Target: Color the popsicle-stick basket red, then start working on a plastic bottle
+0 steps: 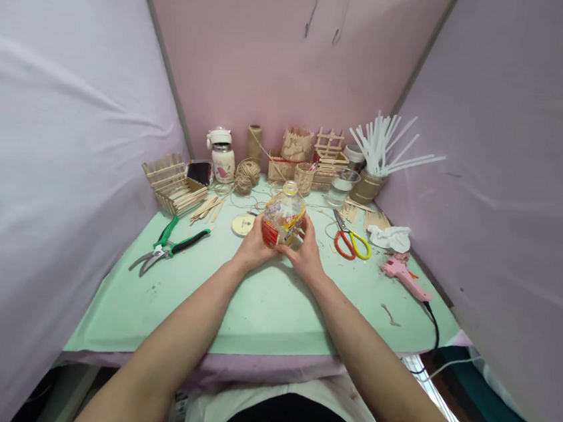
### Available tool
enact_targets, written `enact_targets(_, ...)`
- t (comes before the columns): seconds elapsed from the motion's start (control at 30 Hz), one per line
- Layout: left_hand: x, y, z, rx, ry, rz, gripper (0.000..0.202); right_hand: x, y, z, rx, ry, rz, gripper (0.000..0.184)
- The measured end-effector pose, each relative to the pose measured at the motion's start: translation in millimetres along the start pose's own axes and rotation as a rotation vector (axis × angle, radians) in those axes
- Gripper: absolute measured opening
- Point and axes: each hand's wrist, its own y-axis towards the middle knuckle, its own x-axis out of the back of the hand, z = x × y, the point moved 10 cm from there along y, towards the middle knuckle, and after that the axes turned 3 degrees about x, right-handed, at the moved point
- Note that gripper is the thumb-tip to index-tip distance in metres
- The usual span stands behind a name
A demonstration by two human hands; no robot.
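A clear plastic bottle (283,216) with a red and yellow label and no cap stands upright in the middle of the green table mat (272,304). My left hand (252,245) wraps its fingers round the bottle's left side. My right hand (306,250) grips the right side and lower part. Both hands hold the bottle close to the mat surface. A round spool of ribbon (242,224) lies just left of my left hand.
Green-handled pliers (170,246) lie at left, red-and-yellow scissors (353,240) and a pink glue gun (405,278) at right. Craft-stick boxes (173,185), twine balls (246,175), a jar (222,158) and a cup of white sticks (374,164) line the back. Cloth walls enclose three sides.
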Motion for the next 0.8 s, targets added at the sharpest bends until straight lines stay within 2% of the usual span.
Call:
enact_targets(0.23, -1.8, 0.2, 1.8, -0.013, 0.023, 0.023, 0.108, -0.5, -1.9, -1.0, 0.014, -0.009, -0.021, 0.101)
enact_targets(0.37, -3.2, -0.9, 0.7, -0.015, 0.009, 0.035, 0.110, 17.2, -5.0, 19.8, 0.135, -0.155, -0.140, 0.092)
enact_targets(0.43, -3.8, -1.2, 0.8, -0.015, -0.003, 0.039, 0.110, 27.8, -10.1, 40.1, 0.258, -0.236, -0.230, 0.076)
enact_targets(0.5, -3.7, -1.0, 0.4, -0.024, -0.014, 0.035, 0.109, 30.6, -15.8, 58.2, 0.368, -0.289, -0.266, 0.052)
enact_targets(0.6, -3.9, -0.4, -0.6, -0.038, -0.026, 0.030, 0.109, 23.4, -19.2, 70.0, 0.416, -0.336, -0.229, 0.031)
enact_targets(0.8, -6.4, 0.8, -2.2, -0.042, -0.027, 0.042, 0.113, 14.3, -19.6, 73.4, 0.410, -0.366, -0.183, 0.026)
